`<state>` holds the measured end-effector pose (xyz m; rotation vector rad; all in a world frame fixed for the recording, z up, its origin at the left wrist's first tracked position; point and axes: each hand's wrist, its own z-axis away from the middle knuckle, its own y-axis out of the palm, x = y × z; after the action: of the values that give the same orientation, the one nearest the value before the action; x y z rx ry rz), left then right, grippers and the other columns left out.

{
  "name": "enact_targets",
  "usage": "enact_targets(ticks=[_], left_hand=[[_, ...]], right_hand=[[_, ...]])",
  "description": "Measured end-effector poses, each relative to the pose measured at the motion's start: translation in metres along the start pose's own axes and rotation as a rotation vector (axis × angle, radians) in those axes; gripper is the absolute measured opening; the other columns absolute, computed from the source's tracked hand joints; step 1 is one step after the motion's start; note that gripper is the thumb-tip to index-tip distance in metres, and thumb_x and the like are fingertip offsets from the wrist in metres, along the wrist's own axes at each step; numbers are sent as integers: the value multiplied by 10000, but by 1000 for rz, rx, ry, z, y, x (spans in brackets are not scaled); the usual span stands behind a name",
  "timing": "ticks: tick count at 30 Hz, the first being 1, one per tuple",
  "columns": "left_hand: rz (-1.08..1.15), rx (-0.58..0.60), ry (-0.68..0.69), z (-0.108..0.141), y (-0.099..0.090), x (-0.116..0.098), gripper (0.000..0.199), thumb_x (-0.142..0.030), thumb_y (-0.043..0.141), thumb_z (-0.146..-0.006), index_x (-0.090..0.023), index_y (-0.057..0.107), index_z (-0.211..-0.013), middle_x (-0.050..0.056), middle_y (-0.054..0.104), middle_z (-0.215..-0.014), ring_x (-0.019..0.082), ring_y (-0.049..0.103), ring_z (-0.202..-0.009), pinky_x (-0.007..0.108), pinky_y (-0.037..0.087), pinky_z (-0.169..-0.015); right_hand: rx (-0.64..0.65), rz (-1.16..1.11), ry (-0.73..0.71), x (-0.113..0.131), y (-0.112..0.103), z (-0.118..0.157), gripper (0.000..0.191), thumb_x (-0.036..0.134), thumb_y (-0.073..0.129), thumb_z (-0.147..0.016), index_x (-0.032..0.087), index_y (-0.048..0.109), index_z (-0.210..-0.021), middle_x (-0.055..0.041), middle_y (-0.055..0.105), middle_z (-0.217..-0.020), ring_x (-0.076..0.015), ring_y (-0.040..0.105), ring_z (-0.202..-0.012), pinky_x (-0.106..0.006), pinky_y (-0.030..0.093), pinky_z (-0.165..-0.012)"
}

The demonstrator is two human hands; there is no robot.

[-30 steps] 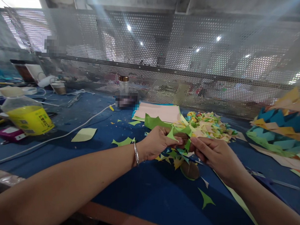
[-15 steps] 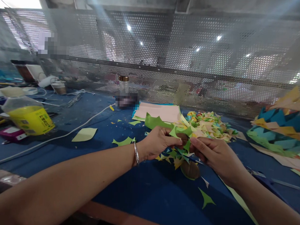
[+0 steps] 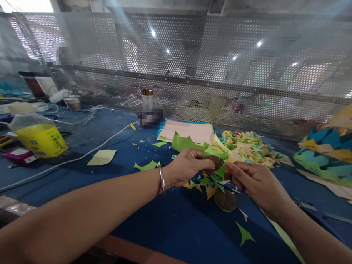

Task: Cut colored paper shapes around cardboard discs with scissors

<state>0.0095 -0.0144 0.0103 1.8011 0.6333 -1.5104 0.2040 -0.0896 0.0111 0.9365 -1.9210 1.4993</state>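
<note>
Between the thumb and fingers of my left hand (image 3: 189,167) is a brown disc (image 3: 214,161) with green paper about its edge. My right hand (image 3: 249,179) is pinched closed just to the right of the disc, at the green paper; its fingertips hide what lies between them. A second brown disc (image 3: 226,200) lies on the table below the hands, beside green and yellow paper scraps (image 3: 204,183). A jagged green paper strip (image 3: 183,142) stands behind my left hand.
A stack of pink paper sheets (image 3: 187,131) and a heap of folded paper pieces (image 3: 250,148) lie behind the hands. A layered paper form (image 3: 325,160) stands at the right. A yellow-labelled bottle (image 3: 40,138) and a white cable (image 3: 106,143) are at the left.
The green paper over the disc has moved down, so more of the brown disc shows. Both hands stay close together; the whole view has shifted slightly.
</note>
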Motion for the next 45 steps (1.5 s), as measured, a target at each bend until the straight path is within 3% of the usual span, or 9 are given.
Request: enact_targets(ticks=[9,14,26,31,39,45], left_hand=[[-9,-6,-22,1,1,-3,128,-224,772,-613,-122,701,-640,22,623,-657,110,515,-648,299,377,-641],[-31,-3,-3,1,0,-2,140,-256,767,-627,-135,696,-625,8,603,-655,97,455,-622,297,340,-627],[-63,6,-4,0,0,0,67,-217,723,-621,-153,708,-630,6,603,-627,108,479,-617,300,381,-641],[-127,-18,-16,-1,-1,1,108,-239,706,-613,-165,649,-558,3,574,-602,117,470,-612,317,364,-633],[-155,46,23,-2,-2,1,96,-238,666,-607,-174,631,-544,-23,537,-572,102,430,-588,292,321,-589],[-209,21,-20,-1,-4,0,101,-262,687,-625,-168,652,-611,5,618,-655,112,485,-613,277,375,-596]], right_hand=[[0,9,-9,1,2,-1,640,741,527,-925,216,523,-559,22,448,-503,-123,380,-475,-272,314,-466],[2,12,-2,0,2,-1,622,731,537,-927,211,551,-587,20,457,-506,-125,393,-484,-268,314,-466],[19,31,-26,1,2,-1,597,714,543,-930,211,574,-608,21,443,-520,-128,384,-498,-268,310,-470],[25,47,-35,2,3,-1,612,738,545,-911,215,537,-592,23,423,-515,-125,365,-491,-265,294,-455],[23,73,-37,3,4,-2,624,753,530,-901,216,530,-582,25,402,-517,-126,360,-488,-267,279,-452],[21,84,-39,7,5,-2,629,772,516,-882,215,560,-593,24,409,-515,-131,367,-485,-271,285,-446]])
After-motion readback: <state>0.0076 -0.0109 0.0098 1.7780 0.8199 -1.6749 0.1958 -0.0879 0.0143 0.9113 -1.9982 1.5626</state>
